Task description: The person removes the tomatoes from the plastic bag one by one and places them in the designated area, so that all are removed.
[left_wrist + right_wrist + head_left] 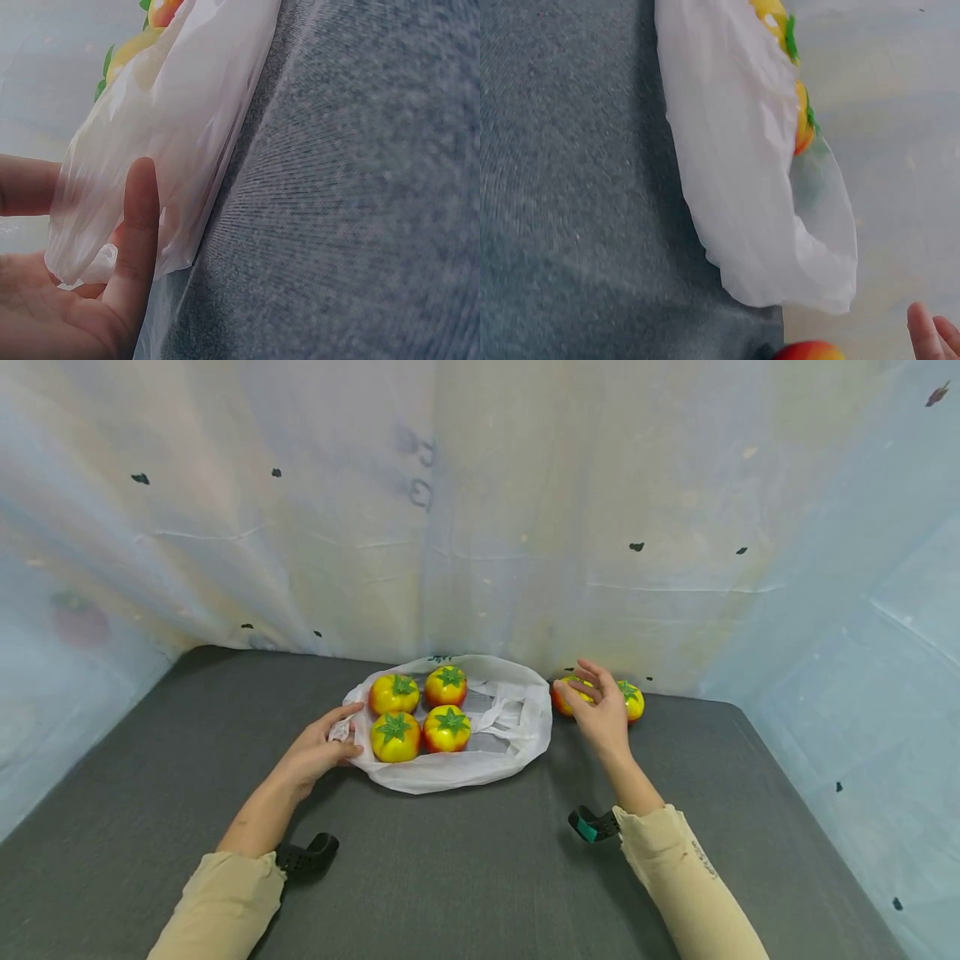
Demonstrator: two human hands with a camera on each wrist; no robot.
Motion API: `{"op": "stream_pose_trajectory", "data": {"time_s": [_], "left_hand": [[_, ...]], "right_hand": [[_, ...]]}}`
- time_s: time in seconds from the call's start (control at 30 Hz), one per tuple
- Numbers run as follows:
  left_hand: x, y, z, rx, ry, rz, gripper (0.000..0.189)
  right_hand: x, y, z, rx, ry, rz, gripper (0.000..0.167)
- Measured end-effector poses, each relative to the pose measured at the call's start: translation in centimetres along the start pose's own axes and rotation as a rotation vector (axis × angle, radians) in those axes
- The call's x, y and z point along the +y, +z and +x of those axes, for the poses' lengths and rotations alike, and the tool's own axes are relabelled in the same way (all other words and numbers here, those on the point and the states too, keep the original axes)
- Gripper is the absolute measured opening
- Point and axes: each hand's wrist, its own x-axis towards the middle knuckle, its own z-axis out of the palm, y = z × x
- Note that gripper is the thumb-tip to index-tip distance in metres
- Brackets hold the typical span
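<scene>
Here, the left hand [321, 750] holds the left end of a white plastic bag [442, 772], fingers and thumb around it, on the dark surface [450, 868]. Four yellow-red fruits [395, 737] sit inside. Right of the bag, the right hand [604, 718], fingers apart, is over a fifth fruit [562, 701], perhaps touching it; a sixth fruit [634, 702] lies just beside.

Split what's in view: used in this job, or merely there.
In the job:
White plastic bag
Four round, green-topped, red-yellow fruits inside it
Two similar fruits near the right hand

Merely there:
Dark grey cloth tabletop
Pale hanging sheeting
</scene>
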Motion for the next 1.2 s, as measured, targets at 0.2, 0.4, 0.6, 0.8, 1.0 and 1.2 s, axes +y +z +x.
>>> {"op": "stream_pose_trajectory", "data": {"time_s": [0.2, 0.4, 0.6, 0.8, 1.0, 1.2], "left_hand": [[0.0, 0.0, 0.0, 0.005, 0.001, 0.005, 0.071], [-0.2, 0.0, 0.0, 0.001, 0.006, 0.0, 0.071], [-0.3, 0.0, 0.0, -0.001, 0.006, -0.002, 0.071], [-0.2, 0.0, 0.0, -0.004, 0.006, -0.004, 0.071], [-0.3, 0.0, 0.1, 0.001, 0.005, -0.007, 0.071], [-0.5, 0.1, 0.2, 0.008, 0.005, -0.009, 0.071]], "right_hand": [[-0.2, 1.2, -0.3, -0.023, -0.047, -0.003, 0.055], [-0.4, 2.1, -0.6, -0.066, -0.054, -0.024, 0.054], [-0.6, 3.3, -0.9, -0.113, -0.068, -0.025, 0.054], [-0.4, 4.8, -1.3, -0.163, -0.076, -0.013, 0.055], [-0.3, 6.2, -1.9, -0.198, -0.069, -0.016, 0.055], [-0.1, 7.5, -2.2, -0.239, -0.054, -0.025, 0.053]]}}
